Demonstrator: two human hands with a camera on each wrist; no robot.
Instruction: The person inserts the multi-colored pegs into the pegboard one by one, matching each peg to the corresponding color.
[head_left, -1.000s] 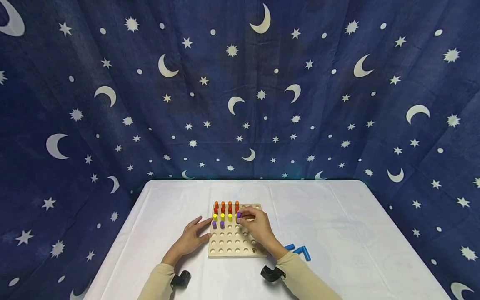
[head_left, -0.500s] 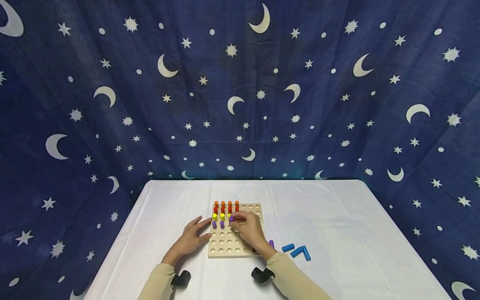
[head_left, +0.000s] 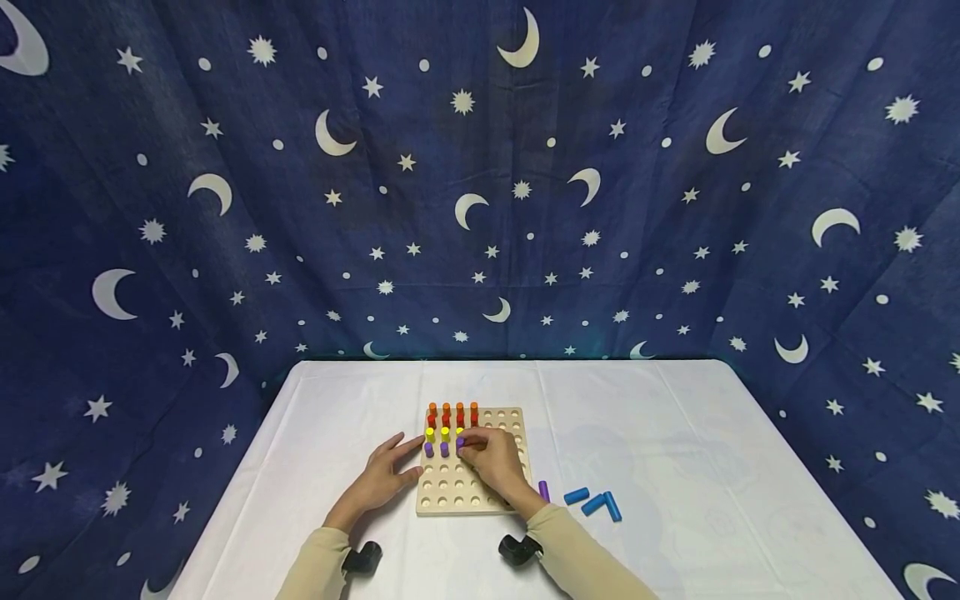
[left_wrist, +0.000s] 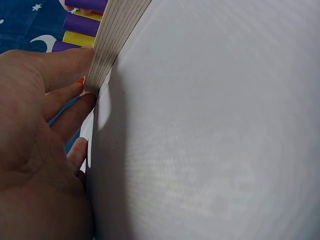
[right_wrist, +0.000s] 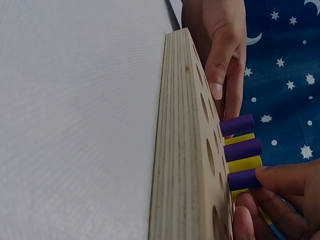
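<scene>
A wooden pegboard (head_left: 467, 492) lies on the white table. Upright pegs fill its far left part: orange pegs (head_left: 446, 408) at the back, then red pegs (head_left: 446, 422), yellow pegs (head_left: 445, 434) and purple pegs (head_left: 428, 450). My right hand (head_left: 497, 461) pinches a third purple peg (right_wrist: 242, 179) between thumb and fingers. In the right wrist view this peg meets the board's face, in line with the two other purple ones. My left hand (head_left: 381, 477) rests at the board's left edge, thumb and extended fingers touching it. The right hand hides part of the board.
A loose purple peg (head_left: 543, 492) lies right of the board, close to my right forearm. Beyond it are several blue pegs (head_left: 592, 504) on the tablecloth (head_left: 675, 450). Behind the table hangs a dark blue curtain (head_left: 420, 225) with moons and stars.
My right hand has carried the purple peg leftward and down to the third place of the purple row. The loose purple peg has come into sight. My left hand stays put.
</scene>
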